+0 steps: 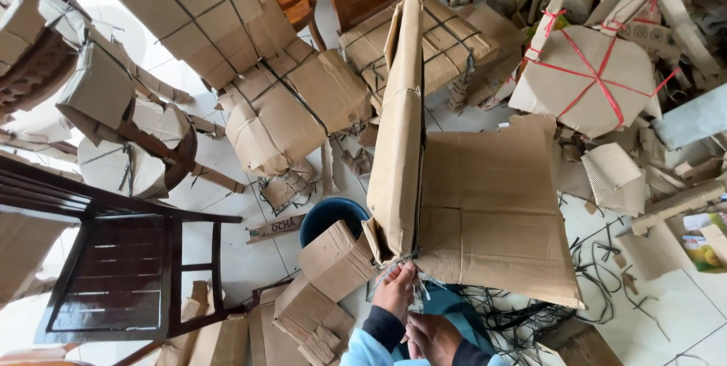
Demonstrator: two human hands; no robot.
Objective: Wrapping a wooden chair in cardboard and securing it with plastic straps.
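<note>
Your left hand reaches up to the lower corner of the cardboard-wrapped piece standing upright before you, fingers pinched closed on the dark strapping where it gathers at that corner. Your right hand sits just below, curled — you cannot tell whether its grip holds anything. The wrapped piece stands on the tiled floor, a blue bucket just beside it on the left, and a dark wooden chair well apart — farther left.
</note>
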